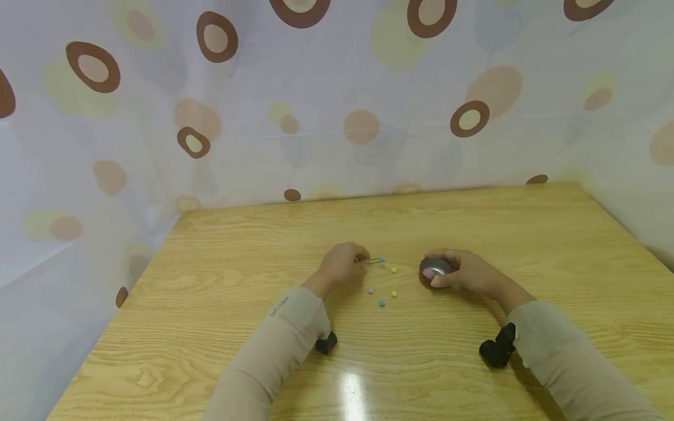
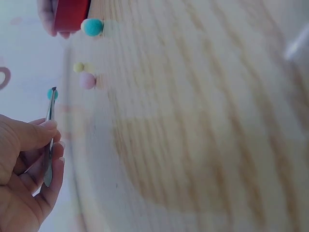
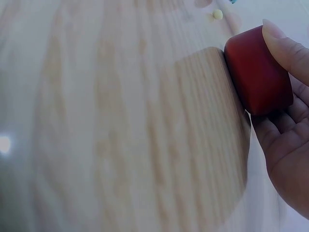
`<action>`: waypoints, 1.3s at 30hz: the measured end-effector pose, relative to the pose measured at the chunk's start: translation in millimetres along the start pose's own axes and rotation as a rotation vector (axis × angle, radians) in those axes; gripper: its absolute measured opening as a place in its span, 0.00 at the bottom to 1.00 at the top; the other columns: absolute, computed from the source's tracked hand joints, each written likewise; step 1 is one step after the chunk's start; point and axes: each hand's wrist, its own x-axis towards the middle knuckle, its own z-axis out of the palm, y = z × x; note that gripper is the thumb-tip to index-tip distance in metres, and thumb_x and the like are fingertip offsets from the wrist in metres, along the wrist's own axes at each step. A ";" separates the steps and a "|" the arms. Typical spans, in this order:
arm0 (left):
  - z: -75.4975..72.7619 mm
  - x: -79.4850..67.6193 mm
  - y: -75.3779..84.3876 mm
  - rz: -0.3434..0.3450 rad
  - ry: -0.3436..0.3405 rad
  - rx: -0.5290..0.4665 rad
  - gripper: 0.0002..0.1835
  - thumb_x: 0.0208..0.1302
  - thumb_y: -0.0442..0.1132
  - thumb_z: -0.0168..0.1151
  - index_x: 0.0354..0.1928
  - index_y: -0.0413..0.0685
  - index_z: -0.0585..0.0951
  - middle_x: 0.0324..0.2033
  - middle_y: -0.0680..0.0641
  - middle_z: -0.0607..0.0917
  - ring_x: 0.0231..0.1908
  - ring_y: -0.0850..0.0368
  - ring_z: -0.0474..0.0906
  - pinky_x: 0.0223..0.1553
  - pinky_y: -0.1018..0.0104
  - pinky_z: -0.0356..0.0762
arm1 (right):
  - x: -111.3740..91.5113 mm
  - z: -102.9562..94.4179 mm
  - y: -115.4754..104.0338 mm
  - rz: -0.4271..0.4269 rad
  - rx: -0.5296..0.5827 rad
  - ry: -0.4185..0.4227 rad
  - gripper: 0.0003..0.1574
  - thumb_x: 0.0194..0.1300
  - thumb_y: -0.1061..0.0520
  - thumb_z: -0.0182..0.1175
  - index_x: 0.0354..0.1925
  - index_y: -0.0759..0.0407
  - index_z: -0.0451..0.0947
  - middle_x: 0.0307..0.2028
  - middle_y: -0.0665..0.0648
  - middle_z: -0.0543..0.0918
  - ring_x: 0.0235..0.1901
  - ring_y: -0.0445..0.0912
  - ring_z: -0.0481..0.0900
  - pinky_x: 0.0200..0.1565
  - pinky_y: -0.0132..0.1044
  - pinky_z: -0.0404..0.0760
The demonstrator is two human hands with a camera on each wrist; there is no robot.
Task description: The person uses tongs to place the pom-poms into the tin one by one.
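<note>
The left hand point(image 1: 339, 261) pinches a pair of tweezers point(image 2: 50, 113) between thumb and fingers, the other fingers curled in behind. A teal ball point(image 2: 52, 94) is at the tweezer tips. The right hand point(image 1: 468, 272) is curled round a small cup point(image 3: 256, 72), thumb on one side and fingers on the other, to the right of the loose balls. In the head view, a pink ball point(image 1: 429, 273) appears to be inside the cup, though blur and the thumb make this uncertain.

Between the hands, on the wooden table point(image 1: 253, 234), lie two yellow balls point(image 1: 394, 294), another pink one point(image 1: 370, 290) and another teal one point(image 1: 382, 303), all apart from one another.

The tweezers' rear end is hidden by the left hand in the head view; the left wrist view shows it below the thumb. That view cuts off the cup at its top edge. Only the wrist views show the cup's red outer wall plainly; its shiny metallic inside shows from the head alone. Whether the cup touches the table is hard to tell.

Farther out are pale sleeves point(image 1: 574, 351), black wrist devices point(image 1: 497, 349) and a patterned cloth point(image 1: 326, 158) behind the table.
</note>
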 end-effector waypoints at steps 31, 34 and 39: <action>1.0 2.8 26.8 0.114 -0.009 -0.012 0.09 0.57 0.35 0.56 0.40 0.46 0.79 0.33 0.53 0.79 0.34 0.63 0.73 0.36 0.76 0.69 | -0.2 -0.3 -1.3 0.018 0.028 0.002 0.42 0.47 0.51 0.65 0.58 0.62 0.61 0.53 0.64 0.66 0.48 0.55 0.64 0.46 0.45 0.64; 2.2 4.8 30.7 0.114 -0.016 -0.005 0.09 0.57 0.35 0.56 0.40 0.46 0.79 0.33 0.53 0.79 0.34 0.63 0.73 0.36 0.76 0.70 | -0.3 -0.3 -1.8 0.019 0.026 0.002 0.42 0.47 0.51 0.65 0.58 0.62 0.61 0.53 0.65 0.66 0.48 0.55 0.64 0.46 0.45 0.64; 3.7 8.4 37.0 0.107 -0.034 -0.012 0.09 0.56 0.36 0.57 0.39 0.47 0.79 0.32 0.54 0.79 0.33 0.63 0.73 0.35 0.76 0.69 | -0.1 -0.3 -1.4 0.017 0.013 0.001 0.43 0.47 0.50 0.65 0.59 0.62 0.60 0.53 0.64 0.66 0.49 0.55 0.64 0.47 0.45 0.64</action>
